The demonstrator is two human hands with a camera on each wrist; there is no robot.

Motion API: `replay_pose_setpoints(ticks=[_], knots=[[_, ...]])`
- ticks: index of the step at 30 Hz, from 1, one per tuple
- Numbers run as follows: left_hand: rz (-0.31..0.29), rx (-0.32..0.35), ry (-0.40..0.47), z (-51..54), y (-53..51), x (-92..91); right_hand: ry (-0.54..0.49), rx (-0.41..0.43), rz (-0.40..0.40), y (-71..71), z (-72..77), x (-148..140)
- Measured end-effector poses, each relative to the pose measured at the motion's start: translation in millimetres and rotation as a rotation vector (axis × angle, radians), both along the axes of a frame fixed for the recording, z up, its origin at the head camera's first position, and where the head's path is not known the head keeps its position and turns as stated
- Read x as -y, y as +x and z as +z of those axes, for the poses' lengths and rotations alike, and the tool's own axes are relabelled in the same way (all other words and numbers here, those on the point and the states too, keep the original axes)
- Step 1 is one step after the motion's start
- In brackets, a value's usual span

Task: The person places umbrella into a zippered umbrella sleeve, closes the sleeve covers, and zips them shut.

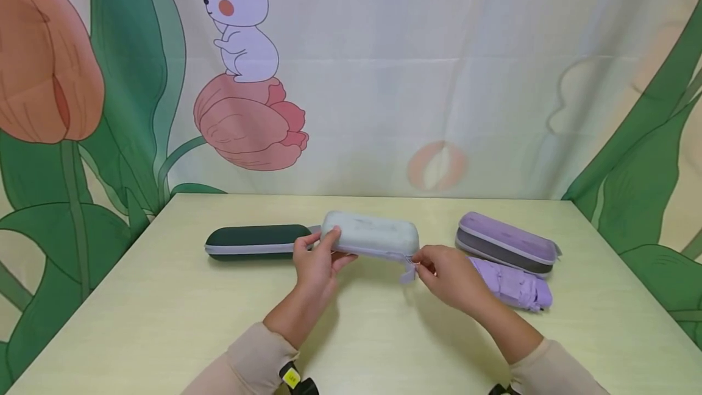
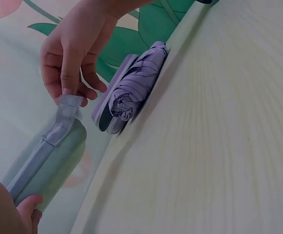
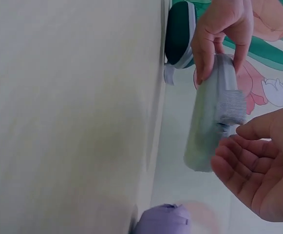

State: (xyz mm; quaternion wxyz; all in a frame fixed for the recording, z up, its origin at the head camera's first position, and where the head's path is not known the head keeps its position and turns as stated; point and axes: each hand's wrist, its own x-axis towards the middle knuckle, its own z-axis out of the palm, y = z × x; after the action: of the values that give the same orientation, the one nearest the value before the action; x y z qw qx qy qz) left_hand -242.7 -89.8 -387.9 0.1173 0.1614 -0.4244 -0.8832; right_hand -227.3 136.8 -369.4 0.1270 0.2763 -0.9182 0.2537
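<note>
A pale green zippered case (image 1: 370, 233) is held up above the table in the head view. My left hand (image 1: 318, 261) grips its left end, with the thumb on the front and fingers beneath. At the right end, my right hand (image 1: 446, 276) pinches the zipper pull beside a grey ribbon tab (image 1: 407, 274). In the left wrist view the ribbon tab (image 2: 63, 119) stands at the case's end, right under the right hand's fingertips. The zipper pull (image 3: 222, 127) shows small and dark in the right wrist view. Along the visible seam, the case looks closed.
A dark green zippered case (image 1: 252, 241) lies behind my left hand. To the right are a purple zippered case (image 1: 507, 239) with a dark grey band and, in front of it, a folded purple umbrella (image 1: 515, 285). Behind the table (image 1: 164, 322) hangs a printed curtain (image 1: 384, 78).
</note>
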Motion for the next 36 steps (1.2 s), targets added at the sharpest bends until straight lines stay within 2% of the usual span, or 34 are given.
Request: replay_pose_setpoints(ticks=[4,10,14,19,23,27,31,36], knots=[[0.002,-0.002,-0.005,-2.3,-2.7,-3.0,0.038,-0.111,-0.008,0.3,5.1,-6.2],[0.02,0.04,-0.019,-5.7,-7.0,-6.8,0.079,-0.271,0.034,-0.9,11.9,-16.4],[0.038,0.07,-0.017,-9.6,-11.8,-10.6,0.094,-0.313,0.05,-2.8,12.6,-22.9],[0.035,0.094,-0.036,-13.7,-17.6,-12.0,0.13,-0.304,0.062,-4.8,13.3,-29.2],[-0.013,0.15,-0.157,-14.2,-20.0,-6.4,0.157,-0.288,0.068,-4.5,14.0,-33.5],[-0.108,0.205,-0.292,-12.1,-18.5,4.1,0.165,-0.269,0.075,-2.2,15.0,-37.3],[-0.198,0.24,-0.388,-9.1,-14.1,14.1,0.176,-0.258,0.089,0.0,17.9,-40.6],[-0.22,0.268,-0.528,-4.4,-6.9,21.0,0.195,-0.236,0.098,1.4,21.0,-45.9]])
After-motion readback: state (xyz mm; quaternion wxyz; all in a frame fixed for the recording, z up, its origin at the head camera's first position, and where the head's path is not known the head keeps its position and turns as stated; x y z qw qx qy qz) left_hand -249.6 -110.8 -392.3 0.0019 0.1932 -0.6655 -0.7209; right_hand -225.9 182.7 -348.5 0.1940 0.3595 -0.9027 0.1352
